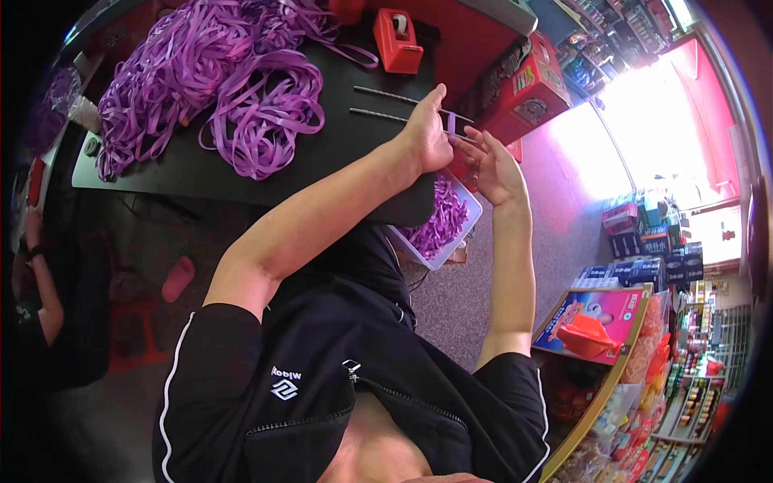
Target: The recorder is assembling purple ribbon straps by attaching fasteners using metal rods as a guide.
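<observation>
Two thin, twisted metal rods (386, 94) run side by side above the black table's right end. My left hand (427, 137) is closed around their middle, thumb pointing up, its other fingers mostly hidden. Past that hand, a short piece of purple ribbon (452, 125) lies across the rods near their right tips. My right hand (495, 167) is beside those tips, its fingers bent and apart, with nothing visibly gripped. Beneath the hands stands a whitish plastic bin (473, 216) holding many short purple ribbon pieces (441, 216).
A big heap of purple ribbon (181, 72) covers the left of the black table (346, 161), with a looser coil (266, 121) beside it. A red tape dispenser (398, 44) sits at the back. Red boxes (527, 84) stand right. Another person's arm (44, 282) shows far left.
</observation>
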`<state>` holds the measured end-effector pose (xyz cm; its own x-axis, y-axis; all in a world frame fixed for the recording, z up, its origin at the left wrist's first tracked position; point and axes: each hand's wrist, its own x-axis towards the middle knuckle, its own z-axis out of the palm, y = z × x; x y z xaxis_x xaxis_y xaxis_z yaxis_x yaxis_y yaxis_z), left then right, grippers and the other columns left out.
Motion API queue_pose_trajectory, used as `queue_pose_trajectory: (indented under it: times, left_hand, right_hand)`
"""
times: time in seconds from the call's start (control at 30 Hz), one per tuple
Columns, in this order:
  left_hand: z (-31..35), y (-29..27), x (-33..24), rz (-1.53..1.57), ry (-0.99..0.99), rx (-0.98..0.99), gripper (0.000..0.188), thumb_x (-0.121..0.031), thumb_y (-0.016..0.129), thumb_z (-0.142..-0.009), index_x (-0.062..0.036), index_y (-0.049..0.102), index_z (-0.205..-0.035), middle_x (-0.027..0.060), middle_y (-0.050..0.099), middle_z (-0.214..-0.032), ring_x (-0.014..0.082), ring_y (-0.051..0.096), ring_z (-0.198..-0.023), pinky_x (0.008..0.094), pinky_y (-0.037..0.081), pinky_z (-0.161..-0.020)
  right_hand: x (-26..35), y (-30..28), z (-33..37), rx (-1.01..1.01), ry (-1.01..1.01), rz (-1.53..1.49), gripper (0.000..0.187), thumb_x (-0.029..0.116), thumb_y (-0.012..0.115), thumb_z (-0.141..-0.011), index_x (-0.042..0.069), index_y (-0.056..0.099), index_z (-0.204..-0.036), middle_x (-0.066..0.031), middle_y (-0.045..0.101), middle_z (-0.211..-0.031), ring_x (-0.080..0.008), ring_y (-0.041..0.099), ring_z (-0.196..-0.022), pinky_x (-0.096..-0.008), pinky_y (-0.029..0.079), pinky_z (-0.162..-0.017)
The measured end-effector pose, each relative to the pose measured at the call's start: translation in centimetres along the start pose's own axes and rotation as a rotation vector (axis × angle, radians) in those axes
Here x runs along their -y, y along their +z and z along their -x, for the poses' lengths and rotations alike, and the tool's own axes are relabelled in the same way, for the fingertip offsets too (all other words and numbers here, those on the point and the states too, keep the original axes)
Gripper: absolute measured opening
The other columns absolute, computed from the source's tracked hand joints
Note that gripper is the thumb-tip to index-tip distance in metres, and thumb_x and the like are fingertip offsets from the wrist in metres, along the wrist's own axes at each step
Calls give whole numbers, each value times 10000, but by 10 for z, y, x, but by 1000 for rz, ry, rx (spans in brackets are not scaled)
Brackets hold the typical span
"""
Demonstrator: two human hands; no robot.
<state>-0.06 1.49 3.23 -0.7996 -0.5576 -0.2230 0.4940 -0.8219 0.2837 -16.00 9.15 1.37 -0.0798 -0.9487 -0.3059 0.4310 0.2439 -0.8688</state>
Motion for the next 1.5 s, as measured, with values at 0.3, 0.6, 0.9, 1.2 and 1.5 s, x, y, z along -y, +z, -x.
queue_pose_trajectory:
  times: [0.3,0.6,0.9,1.2,1.5]
  left_hand:
    - [-7,-21,-2,13,10,53,926,-678,431,-839,-238,-64,-1487,317,-174,-1471,379,-214,-1385,495,-150,-1082]
    - [-9,-27,-2,17,2,125,920,-714,400,-824,-266,-52,-1488,312,-210,-1462,387,-239,-1374,494,-149,-1080]
    - [-4,-23,-2,62,28,134,916,-709,404,-823,-250,-16,-1495,290,-205,-1475,343,-253,-1379,481,-175,-1073]
    - [-2,-23,-2,68,-5,119,908,-710,383,-827,-239,-12,-1495,284,-210,-1475,336,-260,-1377,480,-187,-1067]
    - [-3,-25,-6,54,10,131,910,-714,373,-830,-229,-14,-1495,295,-206,-1471,353,-262,-1373,480,-175,-1073]
  right_hand:
    - [24,40,13,-576,-744,759,286,156,524,-931,65,624,-1183,-55,655,-1067,-97,586,-900,-259,442,-774]
    - [79,84,-170,-266,-580,933,277,243,623,-849,-12,711,-915,-66,677,-818,-99,543,-685,-259,424,-660]
    - [82,105,-220,-133,-129,746,258,228,705,-805,-23,683,-855,-76,663,-759,-124,594,-638,-242,461,-618]
    - [97,94,-198,-214,-38,664,172,265,734,-773,101,682,-779,29,623,-685,-55,513,-569,-230,381,-504]
    - [77,95,-156,-202,39,711,184,360,698,-793,183,671,-753,120,527,-605,-3,403,-501,-205,207,-453]
